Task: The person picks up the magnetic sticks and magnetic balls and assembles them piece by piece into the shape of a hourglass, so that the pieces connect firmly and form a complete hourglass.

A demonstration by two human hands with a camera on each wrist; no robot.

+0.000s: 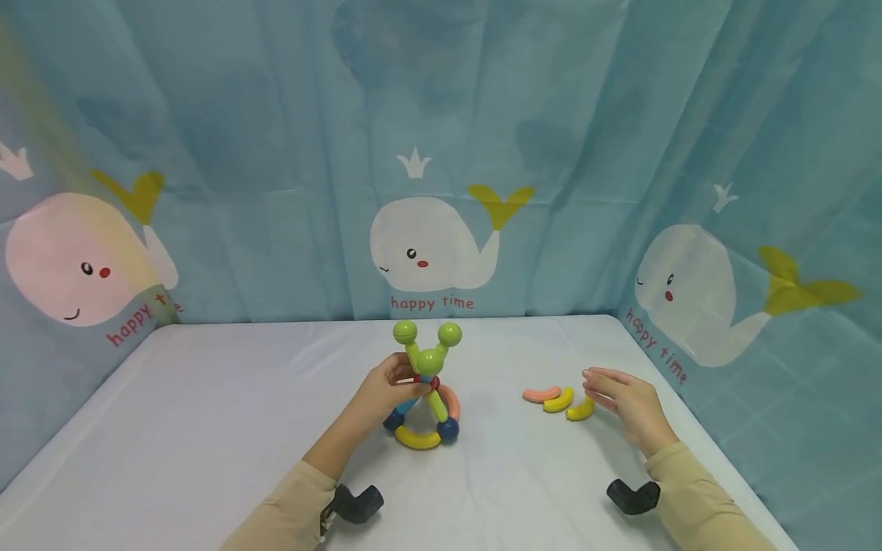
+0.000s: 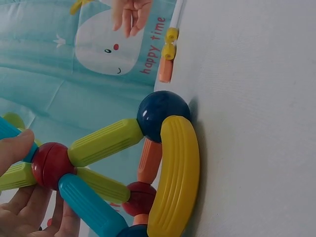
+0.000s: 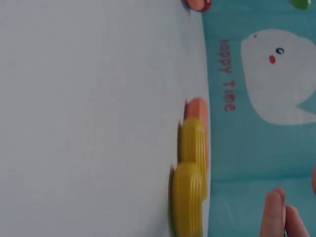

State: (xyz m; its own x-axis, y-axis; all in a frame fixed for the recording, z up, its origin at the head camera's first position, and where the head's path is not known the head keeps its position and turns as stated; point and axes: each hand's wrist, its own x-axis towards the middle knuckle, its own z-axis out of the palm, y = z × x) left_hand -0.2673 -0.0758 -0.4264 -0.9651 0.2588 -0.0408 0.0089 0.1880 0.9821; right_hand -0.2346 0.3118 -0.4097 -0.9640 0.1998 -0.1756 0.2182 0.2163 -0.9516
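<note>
Standing on the white table is a figure built of toy sticks and balls (image 1: 430,361). Its base is a ring of curved sticks, one a yellow curved stick (image 2: 178,173), joined by dark blue balls (image 2: 163,114). Straight green and blue sticks rise from it to a red ball (image 2: 52,165), and green balls top it. My left hand (image 1: 386,386) grips the figure near this red ball, thumb on a blue stick (image 2: 12,136). Over at the right, my right hand (image 1: 630,405) hovers with fingers extended, holding nothing, beside a loose yellow curved stick (image 1: 580,410).
Another yellow curved stick (image 1: 559,400) and an orange-pink one (image 1: 541,395) lie in a row with the nearest one. A blue curtain (image 1: 310,252) with printed whales hangs behind the table (image 1: 207,428) and along its sides. Black curved devices (image 1: 357,505) sit at both wrists.
</note>
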